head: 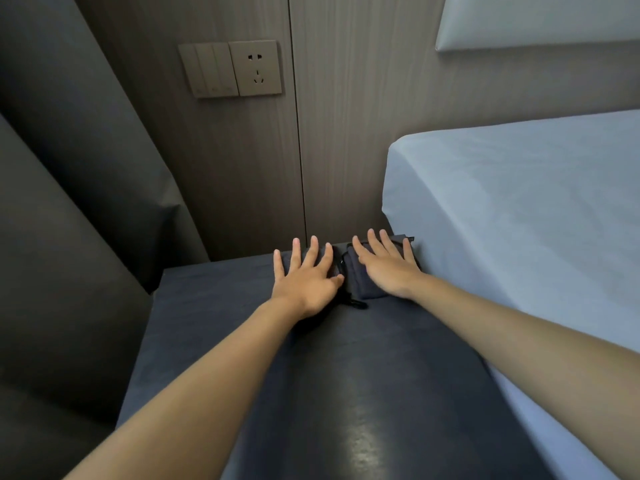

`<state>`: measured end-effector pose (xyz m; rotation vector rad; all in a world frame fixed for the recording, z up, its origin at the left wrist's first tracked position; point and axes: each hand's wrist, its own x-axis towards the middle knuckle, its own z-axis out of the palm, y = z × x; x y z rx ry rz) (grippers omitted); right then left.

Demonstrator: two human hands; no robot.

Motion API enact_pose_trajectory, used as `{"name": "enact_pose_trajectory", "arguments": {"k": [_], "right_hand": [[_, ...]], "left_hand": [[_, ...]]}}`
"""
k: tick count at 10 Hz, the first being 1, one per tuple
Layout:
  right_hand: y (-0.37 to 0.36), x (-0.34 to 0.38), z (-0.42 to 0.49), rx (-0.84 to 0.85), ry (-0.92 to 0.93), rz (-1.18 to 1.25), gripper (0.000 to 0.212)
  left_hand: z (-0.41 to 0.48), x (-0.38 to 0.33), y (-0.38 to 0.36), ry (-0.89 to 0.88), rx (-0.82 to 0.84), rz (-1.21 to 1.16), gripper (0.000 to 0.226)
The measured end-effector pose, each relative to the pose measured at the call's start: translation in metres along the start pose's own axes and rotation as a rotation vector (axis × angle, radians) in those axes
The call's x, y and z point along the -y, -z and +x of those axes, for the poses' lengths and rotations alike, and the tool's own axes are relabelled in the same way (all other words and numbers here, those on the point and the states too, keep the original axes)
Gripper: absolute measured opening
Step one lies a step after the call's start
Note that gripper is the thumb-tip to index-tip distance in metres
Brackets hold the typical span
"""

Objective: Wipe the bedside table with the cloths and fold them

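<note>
Two dark navy folded cloths lie side by side at the far end of the dark bedside table [242,341], against the wall. My left hand [306,275] lies flat, fingers spread, on the left cloth [334,268], which it mostly hides. My right hand [388,265] lies flat with fingers apart on the right cloth [358,285], a thicker folded bundle with a small loop at its near edge. Neither hand grips anything.
A bed with a light blue sheet [519,220] borders the table on the right. A wood-panelled wall carries a switch and socket plate [230,69]. Dark curtain folds [69,202] hang at the left. A padded headboard [536,19] is at the top right.
</note>
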<state>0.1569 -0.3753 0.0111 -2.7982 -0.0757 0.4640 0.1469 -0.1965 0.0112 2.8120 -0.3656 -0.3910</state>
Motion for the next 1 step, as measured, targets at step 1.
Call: {"name": "enact_pose_trajectory", "arguments": {"k": [1], "right_hand": [[0.0158, -0.0006, 0.0042, -0.046, -0.034, 0.389, 0.050]], "left_hand": [[-0.0060, 0.0024, 0.0144, 0.001, -0.218, -0.322, 0.065]]}}
